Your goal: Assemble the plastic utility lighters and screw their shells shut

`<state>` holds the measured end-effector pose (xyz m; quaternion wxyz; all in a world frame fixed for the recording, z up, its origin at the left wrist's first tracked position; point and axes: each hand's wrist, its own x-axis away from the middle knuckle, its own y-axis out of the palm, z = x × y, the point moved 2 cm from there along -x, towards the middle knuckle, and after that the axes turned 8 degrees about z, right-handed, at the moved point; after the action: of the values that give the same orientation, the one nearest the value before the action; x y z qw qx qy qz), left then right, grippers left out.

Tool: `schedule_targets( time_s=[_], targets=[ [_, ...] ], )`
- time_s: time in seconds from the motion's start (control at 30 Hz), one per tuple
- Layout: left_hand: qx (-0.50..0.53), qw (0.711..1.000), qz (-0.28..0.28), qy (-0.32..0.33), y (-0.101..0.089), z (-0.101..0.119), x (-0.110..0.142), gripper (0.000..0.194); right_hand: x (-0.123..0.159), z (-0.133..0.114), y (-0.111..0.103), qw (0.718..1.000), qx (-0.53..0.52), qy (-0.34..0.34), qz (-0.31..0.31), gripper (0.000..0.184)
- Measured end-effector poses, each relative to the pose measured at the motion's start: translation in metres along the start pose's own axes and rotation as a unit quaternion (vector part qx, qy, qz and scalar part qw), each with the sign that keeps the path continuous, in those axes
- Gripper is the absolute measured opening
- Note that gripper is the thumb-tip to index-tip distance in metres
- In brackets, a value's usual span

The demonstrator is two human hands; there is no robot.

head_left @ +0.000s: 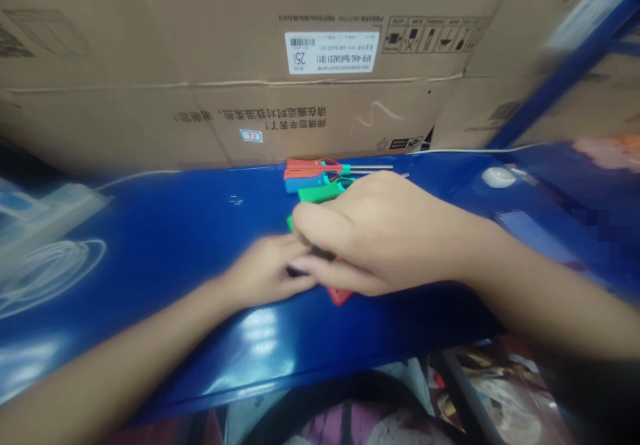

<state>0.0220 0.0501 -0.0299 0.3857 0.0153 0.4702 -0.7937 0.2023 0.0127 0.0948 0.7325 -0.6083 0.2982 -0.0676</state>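
My right hand (385,231) is closed, its thumb and curled fingers pressed together over the front of my left hand. My left hand (273,268) reaches in from the left with its fingers drawn together, the tips hidden behind the right hand. Something dark shows between the two hands, too covered to name. Below the right hand a red end (340,295) sticks out. Just beyond the hands lie long-necked gas lighters side by side: a red lighter (307,167), a blue lighter (304,183) and a green lighter (316,194). Another green piece (290,223) peeks out above the left fingers.
The blue tabletop (190,231) carries everything. Behind it stands a large cardboard box (200,45). To the left lie a coiled white cable (55,265) and a blurred pale box (55,208). At the right are a white mouse-like object (499,177) and a blue post (555,78).
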Motion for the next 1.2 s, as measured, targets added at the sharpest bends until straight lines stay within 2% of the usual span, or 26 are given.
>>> schedule_targets(
  time_s=[0.17, 0.3, 0.4, 0.93, 1.2],
  targets=[
    [-0.001, 1.000, 0.001, 0.003, 0.0011, -0.0008, 0.0011, 0.027, -0.0009, -0.0006, -0.0008, 1.000, -0.012, -0.001, 0.015, 0.028],
    [-0.008, 1.000, -0.007, -0.002, 0.0015, -0.0015, 0.0014, 0.026, -0.0009, -0.0004, -0.0003, 1.000, 0.010, 0.003, 0.004, 0.025],
    [-0.007, 1.000, -0.001, 0.007, 0.0010, -0.0014, 0.0017, 0.028, -0.0009, -0.0009, -0.0004, 1.000, -0.006, -0.004, 0.022, 0.026],
    [-0.003, 1.000, -0.003, 0.013, -0.0027, 0.0046, -0.0004, 0.021, -0.0008, 0.0024, -0.0016, 0.999, -0.004, 0.033, 0.007, 0.024],
    [-0.001, 1.000, -0.004, 0.004, -0.0017, 0.0044, -0.0012, 0.025, -0.0017, 0.0022, -0.0017, 0.999, -0.015, 0.008, 0.027, 0.024]
  ],
)
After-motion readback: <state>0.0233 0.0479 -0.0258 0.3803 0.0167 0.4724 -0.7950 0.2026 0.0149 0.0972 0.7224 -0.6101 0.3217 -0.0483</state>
